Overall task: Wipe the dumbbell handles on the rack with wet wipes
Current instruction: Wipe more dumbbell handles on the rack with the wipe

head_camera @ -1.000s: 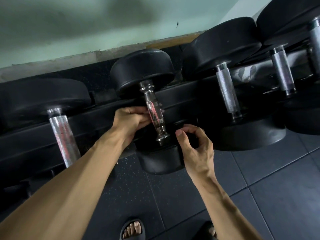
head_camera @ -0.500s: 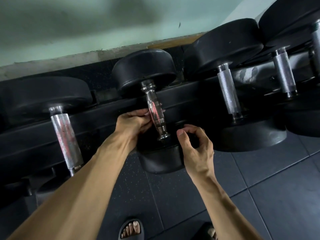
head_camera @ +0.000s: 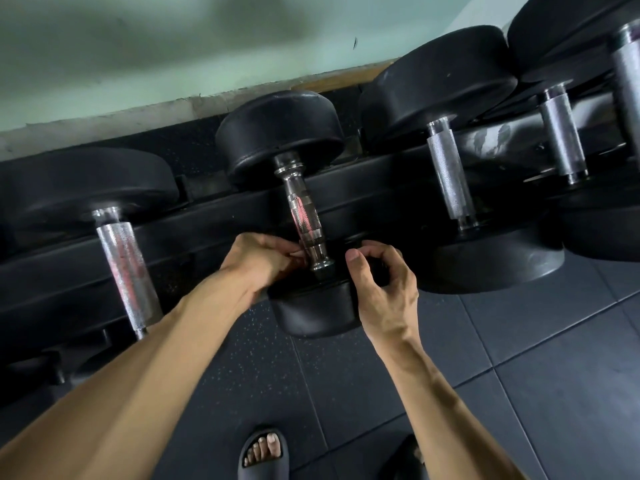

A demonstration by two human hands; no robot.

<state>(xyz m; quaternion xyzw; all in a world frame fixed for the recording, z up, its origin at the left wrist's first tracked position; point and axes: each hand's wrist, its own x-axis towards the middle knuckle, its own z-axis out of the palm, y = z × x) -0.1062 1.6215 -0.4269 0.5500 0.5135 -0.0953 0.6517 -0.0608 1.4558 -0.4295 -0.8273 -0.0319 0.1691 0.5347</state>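
- Centre of view: small dumbbell (head_camera: 294,206) lying across the black rack (head_camera: 374,174), far head toward the pale green wall (head_camera: 173,46), near head jutting out over the dark floor tiles (head_camera: 519,358)
- Chrome handle (head_camera: 304,216) bare along most of its length, reddish reflection on the knurling
- Left hand (head_camera: 258,259) at the lower end of the handle, fingers curled against it near the collar; hard to tell whether a wipe sits under the fingertips
- Right hand (head_camera: 384,289) just right of the same collar, fingers loosely curled, thumb raised, gripping nothing visible
- Larger dumbbell (head_camera: 128,268) on the left of the rack, two more (head_camera: 450,174) (head_camera: 562,136) on the right, knurled handles untouched
- Bottom edge: foot in a dark slide sandal (head_camera: 264,453) on the floor
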